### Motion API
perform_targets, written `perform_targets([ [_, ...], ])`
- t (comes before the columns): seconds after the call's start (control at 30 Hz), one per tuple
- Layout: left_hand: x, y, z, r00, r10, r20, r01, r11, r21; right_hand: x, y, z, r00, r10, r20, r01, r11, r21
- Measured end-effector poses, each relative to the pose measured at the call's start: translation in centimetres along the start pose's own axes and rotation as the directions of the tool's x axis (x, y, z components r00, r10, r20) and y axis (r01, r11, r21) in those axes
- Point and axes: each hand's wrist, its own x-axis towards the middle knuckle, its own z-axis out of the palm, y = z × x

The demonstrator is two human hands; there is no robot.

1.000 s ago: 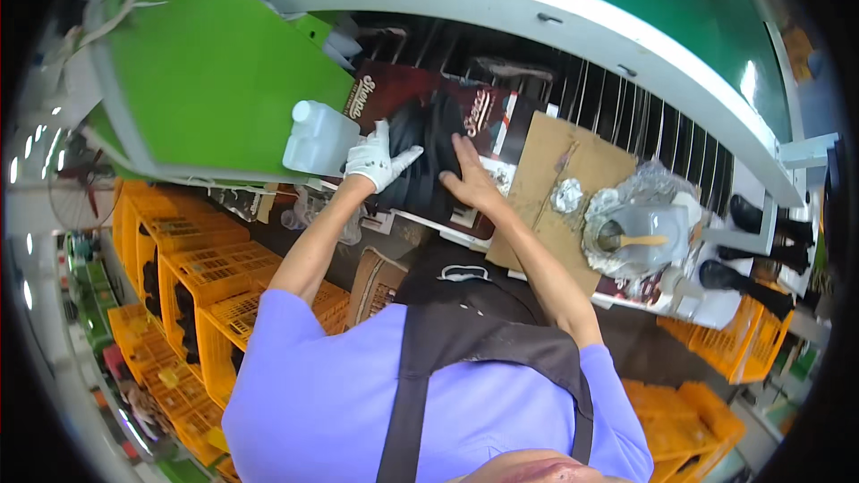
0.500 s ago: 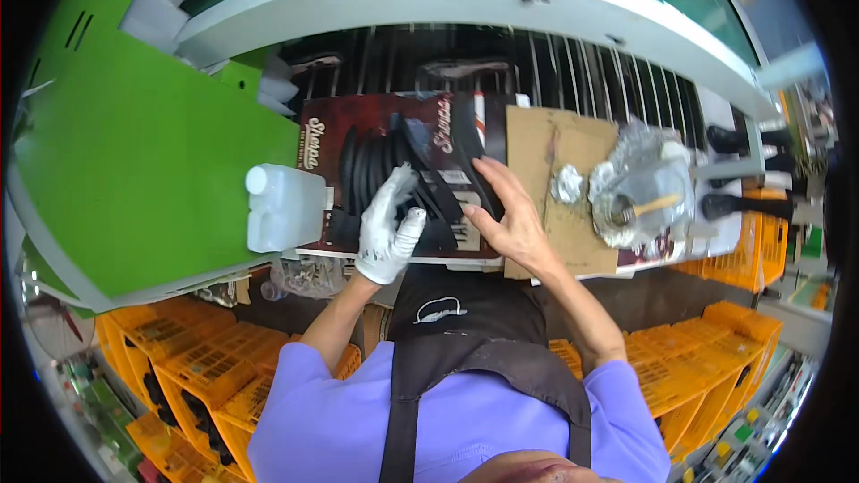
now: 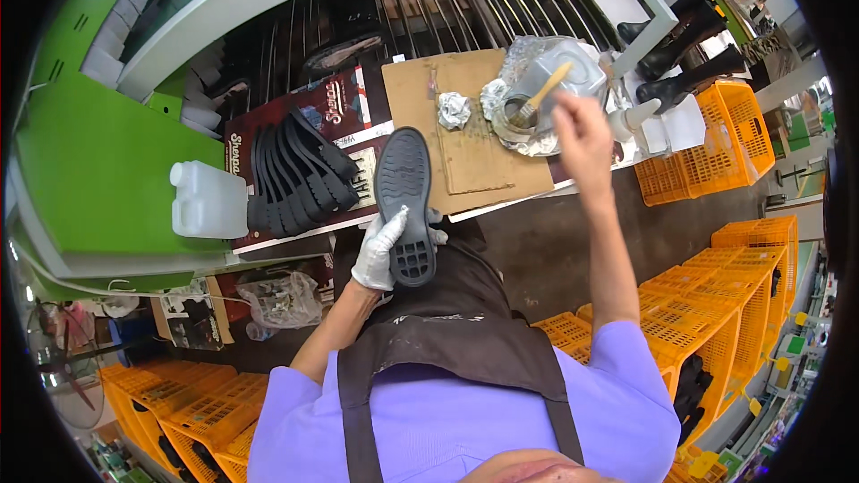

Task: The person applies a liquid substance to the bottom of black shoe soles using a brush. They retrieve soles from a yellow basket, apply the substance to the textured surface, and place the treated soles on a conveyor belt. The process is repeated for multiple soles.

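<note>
At the bench point(image 3: 492, 207), I record both hands now away from the row of black soles point(image 3: 288, 165), where they were half a second ago; the row stands fanned, curved edges up, on a dark red printed sheet. Right of it lies a flat tan cardboard sheet point(image 3: 483, 170), slightly stained. Left stands a translucent white plastic jug point(image 3: 210, 206). One black sole point(image 3: 404, 170) is now held near the bench's front edge: long, rounded, ribbed, with square cells at the near end. The gloved left hand point(image 3: 380, 252) grips that end, thumb across its face. The bare right hand point(image 3: 586, 143), well apart from it, is half curled beside the wooden-handled brush point(image 3: 548, 89); I cannot tell whether it touches.
</note>
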Motion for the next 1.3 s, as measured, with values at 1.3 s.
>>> perform_targets([
  [1.3,8.0,0.5,-2.8,0.938,-0.131,0.320,0.223,0.937,-0.270,4.6,1.0,3.2,0.925,0.310,0.220,-0.281,0.947,-0.153],
])
